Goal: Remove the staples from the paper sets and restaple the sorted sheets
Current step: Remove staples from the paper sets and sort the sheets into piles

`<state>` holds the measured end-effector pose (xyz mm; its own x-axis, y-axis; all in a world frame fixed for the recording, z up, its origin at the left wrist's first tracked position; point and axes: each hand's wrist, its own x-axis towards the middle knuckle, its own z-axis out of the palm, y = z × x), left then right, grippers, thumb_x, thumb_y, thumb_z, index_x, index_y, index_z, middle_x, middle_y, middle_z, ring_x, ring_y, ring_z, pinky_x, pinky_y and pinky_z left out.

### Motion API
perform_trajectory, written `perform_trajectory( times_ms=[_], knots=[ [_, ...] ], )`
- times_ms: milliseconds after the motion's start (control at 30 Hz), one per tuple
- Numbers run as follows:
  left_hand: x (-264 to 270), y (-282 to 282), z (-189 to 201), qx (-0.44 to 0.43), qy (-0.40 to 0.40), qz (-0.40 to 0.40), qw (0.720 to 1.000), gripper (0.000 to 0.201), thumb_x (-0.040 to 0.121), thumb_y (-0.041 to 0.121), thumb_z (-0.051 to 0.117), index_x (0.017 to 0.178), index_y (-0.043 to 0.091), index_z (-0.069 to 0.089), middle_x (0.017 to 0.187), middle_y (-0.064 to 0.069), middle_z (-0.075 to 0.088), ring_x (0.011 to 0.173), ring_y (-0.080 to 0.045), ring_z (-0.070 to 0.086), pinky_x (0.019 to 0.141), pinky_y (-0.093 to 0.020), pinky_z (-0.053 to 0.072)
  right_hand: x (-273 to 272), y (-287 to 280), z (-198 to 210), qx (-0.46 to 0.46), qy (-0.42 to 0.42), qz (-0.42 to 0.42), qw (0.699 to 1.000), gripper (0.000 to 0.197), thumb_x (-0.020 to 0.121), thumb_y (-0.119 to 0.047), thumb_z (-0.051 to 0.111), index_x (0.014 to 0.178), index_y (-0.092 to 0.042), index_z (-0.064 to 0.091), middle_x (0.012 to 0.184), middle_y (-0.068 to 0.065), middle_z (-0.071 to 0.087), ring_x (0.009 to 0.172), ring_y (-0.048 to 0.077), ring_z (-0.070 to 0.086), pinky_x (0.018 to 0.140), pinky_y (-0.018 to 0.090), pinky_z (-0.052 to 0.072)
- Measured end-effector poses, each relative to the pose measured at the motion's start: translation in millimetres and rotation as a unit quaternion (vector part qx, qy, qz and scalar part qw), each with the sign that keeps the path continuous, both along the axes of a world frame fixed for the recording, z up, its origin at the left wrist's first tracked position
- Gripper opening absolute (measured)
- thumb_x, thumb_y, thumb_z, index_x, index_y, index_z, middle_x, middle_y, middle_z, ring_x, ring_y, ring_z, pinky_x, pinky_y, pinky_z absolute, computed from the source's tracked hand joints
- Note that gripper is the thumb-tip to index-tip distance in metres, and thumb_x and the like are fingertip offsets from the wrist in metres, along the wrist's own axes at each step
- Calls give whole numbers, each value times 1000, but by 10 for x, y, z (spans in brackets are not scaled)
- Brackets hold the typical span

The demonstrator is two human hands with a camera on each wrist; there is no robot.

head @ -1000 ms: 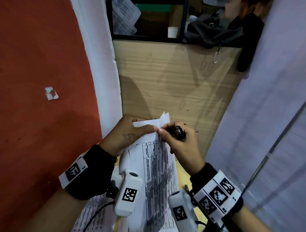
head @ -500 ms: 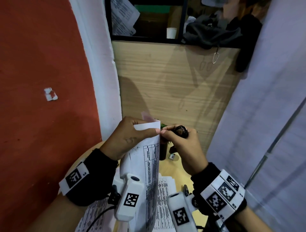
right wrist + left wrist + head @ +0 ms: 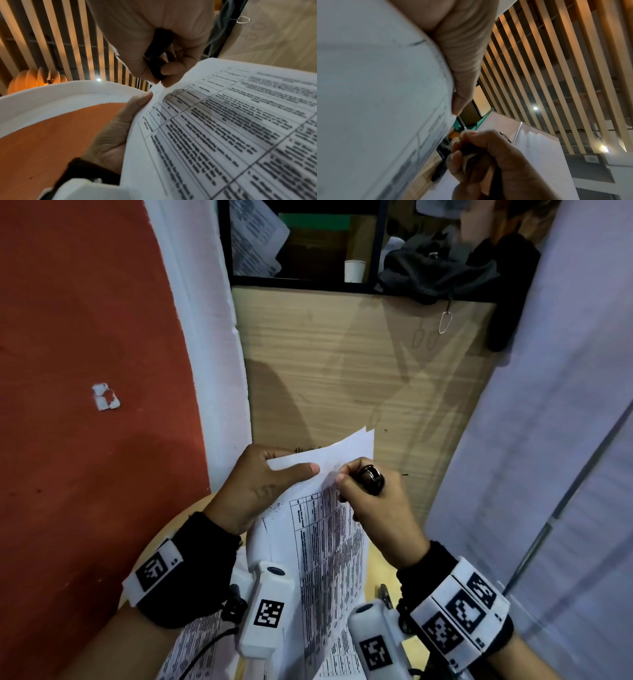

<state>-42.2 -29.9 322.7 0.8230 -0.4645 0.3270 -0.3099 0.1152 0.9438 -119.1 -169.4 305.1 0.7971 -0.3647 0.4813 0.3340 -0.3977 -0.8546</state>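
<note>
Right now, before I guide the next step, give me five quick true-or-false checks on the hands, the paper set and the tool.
1. The left hand holds the paper set near its top corner. True.
2. The right hand is empty. False: it grips a small black tool.
3. The paper set lies flat on the table. False: it is held up off it.
4. The top sheet carries a printed table. True.
5. A white cup stands on the shelf behind. True.
</note>
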Motion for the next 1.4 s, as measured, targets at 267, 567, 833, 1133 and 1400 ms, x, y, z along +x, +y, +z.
perform_trajectory(
  times_ms=[267,567,833,1133,1400],
  knots=[
    [181,191,-12,59,-57,30,996,33,55,37,86,69,10,74,74,-6,73,67,-15,64,67,-28,48,80,-319,-341,-166,120,-139,969,30,78,-13,63,53,-18,46,50,-6,45,51,10,42,52,27,34],
    [363,350,28,122,-110,-2,986,43,50,50,76,73,13,76,77,-7,74,71,-11,66,72,-26,49,265,-531,-657,-98,190,-96,972,44,81,-5,64,124,-12,57,115,4,62,97,23,60,71,23,47],
    [442,396,155,113,-146,-61,981,18,57,23,88,64,13,74,64,10,67,63,2,61,62,-10,44,474,-431,-575,232,195,107,947,18,85,2,59,77,-13,54,55,-3,60,56,15,48,40,15,27],
    [1026,922,-182,74,-35,108,991,13,74,-4,61,73,8,57,53,12,65,48,5,55,51,-4,39,503,-519,-463,201,184,10,962,25,83,3,61,68,-14,51,59,1,55,43,6,50,37,15,23],
    [774,662,-1321,55,162,83,982,74,49,39,89,107,2,63,80,6,75,75,-5,67,84,-24,53,801,-381,-868,294,245,23,924,20,84,2,61,72,-13,53,58,2,55,42,8,51,31,12,23]
  ],
)
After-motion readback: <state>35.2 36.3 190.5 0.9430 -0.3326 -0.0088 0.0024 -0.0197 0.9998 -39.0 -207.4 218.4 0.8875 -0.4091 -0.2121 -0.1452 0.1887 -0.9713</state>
